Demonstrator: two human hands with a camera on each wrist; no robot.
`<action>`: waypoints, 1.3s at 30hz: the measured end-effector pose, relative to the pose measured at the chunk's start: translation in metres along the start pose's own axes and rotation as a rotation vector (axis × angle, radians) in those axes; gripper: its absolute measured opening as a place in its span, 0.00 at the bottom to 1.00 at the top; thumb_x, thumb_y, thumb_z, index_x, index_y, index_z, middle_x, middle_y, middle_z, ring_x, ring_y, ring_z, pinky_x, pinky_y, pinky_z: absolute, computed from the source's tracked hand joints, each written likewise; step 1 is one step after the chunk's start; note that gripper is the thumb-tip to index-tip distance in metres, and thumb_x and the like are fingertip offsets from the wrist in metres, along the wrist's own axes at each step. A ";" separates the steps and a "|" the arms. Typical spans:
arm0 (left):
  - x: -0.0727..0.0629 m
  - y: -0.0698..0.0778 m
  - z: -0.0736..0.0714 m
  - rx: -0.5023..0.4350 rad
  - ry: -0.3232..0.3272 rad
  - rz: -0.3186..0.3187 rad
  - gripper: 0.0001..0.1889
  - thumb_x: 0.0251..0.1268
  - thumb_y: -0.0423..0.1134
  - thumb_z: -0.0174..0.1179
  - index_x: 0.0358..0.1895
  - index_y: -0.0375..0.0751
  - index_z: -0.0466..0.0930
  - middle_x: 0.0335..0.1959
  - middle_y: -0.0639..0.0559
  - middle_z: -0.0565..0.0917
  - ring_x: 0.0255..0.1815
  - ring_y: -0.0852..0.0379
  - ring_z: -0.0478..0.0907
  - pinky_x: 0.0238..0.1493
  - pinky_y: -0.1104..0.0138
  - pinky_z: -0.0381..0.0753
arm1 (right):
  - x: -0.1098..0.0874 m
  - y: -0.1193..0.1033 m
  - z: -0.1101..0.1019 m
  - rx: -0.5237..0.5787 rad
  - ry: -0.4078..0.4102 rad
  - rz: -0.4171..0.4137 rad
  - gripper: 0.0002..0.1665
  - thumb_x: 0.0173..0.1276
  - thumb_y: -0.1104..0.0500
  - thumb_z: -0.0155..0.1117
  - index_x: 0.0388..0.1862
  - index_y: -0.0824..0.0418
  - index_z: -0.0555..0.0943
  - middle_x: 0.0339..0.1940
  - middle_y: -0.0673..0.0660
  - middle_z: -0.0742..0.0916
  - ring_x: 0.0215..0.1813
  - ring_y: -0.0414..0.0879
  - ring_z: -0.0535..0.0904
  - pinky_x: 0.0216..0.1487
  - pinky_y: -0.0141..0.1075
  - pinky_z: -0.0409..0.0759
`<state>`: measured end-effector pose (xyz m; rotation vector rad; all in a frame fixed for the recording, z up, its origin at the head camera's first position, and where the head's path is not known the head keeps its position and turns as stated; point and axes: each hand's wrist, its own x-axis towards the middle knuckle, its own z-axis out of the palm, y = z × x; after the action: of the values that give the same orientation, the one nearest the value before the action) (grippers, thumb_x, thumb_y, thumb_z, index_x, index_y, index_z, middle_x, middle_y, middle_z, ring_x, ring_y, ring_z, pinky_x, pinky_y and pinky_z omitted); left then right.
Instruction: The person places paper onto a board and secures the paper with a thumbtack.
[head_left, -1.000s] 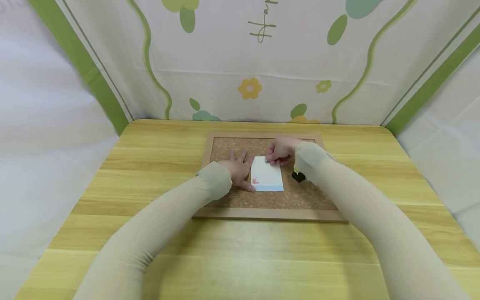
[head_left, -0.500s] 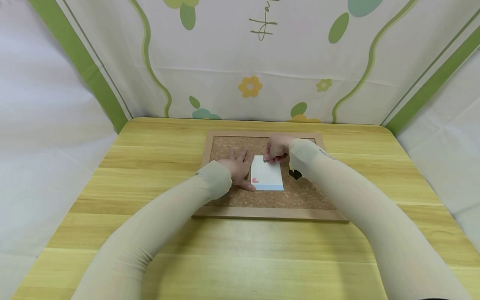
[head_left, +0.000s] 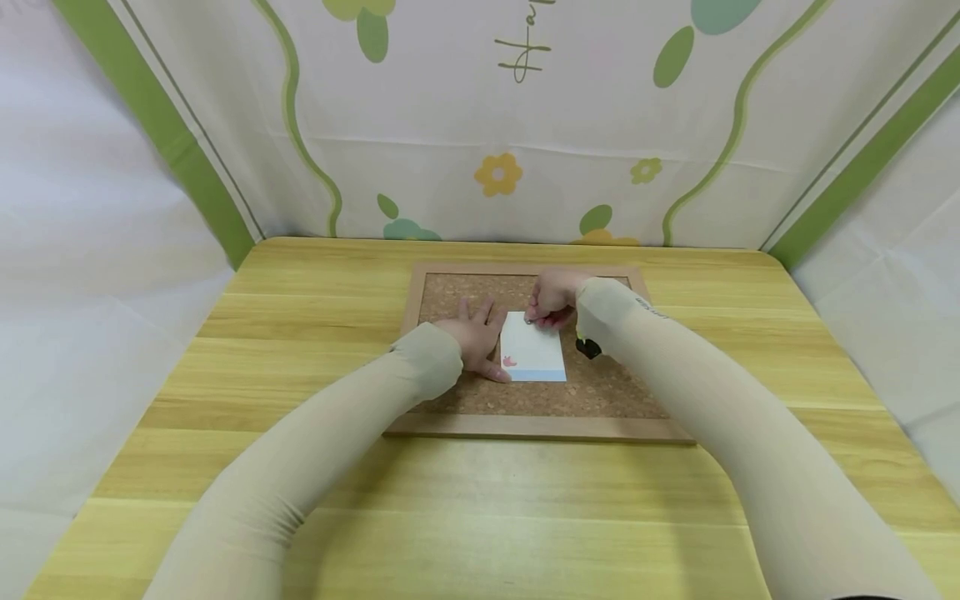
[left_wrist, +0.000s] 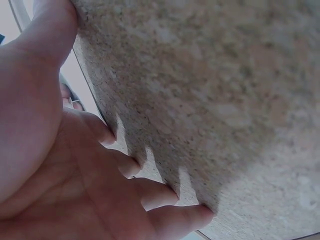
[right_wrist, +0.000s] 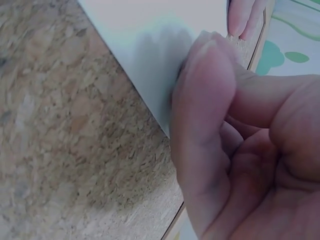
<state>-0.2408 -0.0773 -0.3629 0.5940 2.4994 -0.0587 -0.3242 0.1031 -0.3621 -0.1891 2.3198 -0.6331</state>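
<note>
A white note card (head_left: 532,350) with a pink figure and a blue strip lies on the framed corkboard (head_left: 600,398). My left hand (head_left: 474,340) rests on the cork with fingers spread, thumb at the card's lower left corner. In the left wrist view, the fingertips of this hand (left_wrist: 90,175) touch the cork. At the card's top edge, my right hand (head_left: 553,300) pinches a small silvery push pin (head_left: 528,322). From the right wrist, thumb and forefinger of the right hand (right_wrist: 235,125) meet over the card (right_wrist: 145,40), mostly hiding the pin.
The board's wooden frame (head_left: 540,427) lies on a yellow wood-grain table (head_left: 495,517). A black piece (head_left: 588,347) with some yellow shows under the right wrist. Behind the table hangs a white printed cloth (head_left: 420,108), with more white cloth at both sides.
My right hand has moved slightly left along the card's top edge with the pin, then stayed there. The left hand keeps its place beside the card.
</note>
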 end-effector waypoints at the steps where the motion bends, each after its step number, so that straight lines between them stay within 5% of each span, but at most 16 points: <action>1: 0.000 0.000 0.000 -0.001 -0.001 0.001 0.59 0.57 0.72 0.55 0.81 0.48 0.30 0.80 0.43 0.29 0.77 0.31 0.29 0.68 0.35 0.53 | 0.000 0.000 0.000 0.007 -0.001 0.002 0.07 0.74 0.63 0.61 0.35 0.64 0.82 0.24 0.54 0.84 0.23 0.40 0.77 0.28 0.32 0.80; 16: 0.004 -0.002 0.002 0.011 0.007 -0.008 0.61 0.56 0.73 0.56 0.81 0.48 0.30 0.80 0.43 0.29 0.77 0.30 0.30 0.68 0.36 0.53 | 0.006 -0.001 0.000 0.143 -0.003 0.068 0.04 0.71 0.65 0.64 0.39 0.67 0.80 0.25 0.57 0.85 0.22 0.42 0.80 0.28 0.32 0.82; 39: 0.003 0.000 0.002 0.008 0.006 -0.007 0.60 0.56 0.73 0.55 0.81 0.49 0.29 0.80 0.44 0.28 0.77 0.31 0.29 0.69 0.38 0.54 | 0.005 0.002 0.003 0.187 0.049 0.068 0.08 0.70 0.65 0.66 0.41 0.69 0.80 0.28 0.60 0.87 0.24 0.44 0.83 0.31 0.35 0.84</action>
<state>-0.2420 -0.0762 -0.3658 0.5896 2.5087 -0.0696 -0.3254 0.1024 -0.3678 -0.0078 2.2867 -0.8233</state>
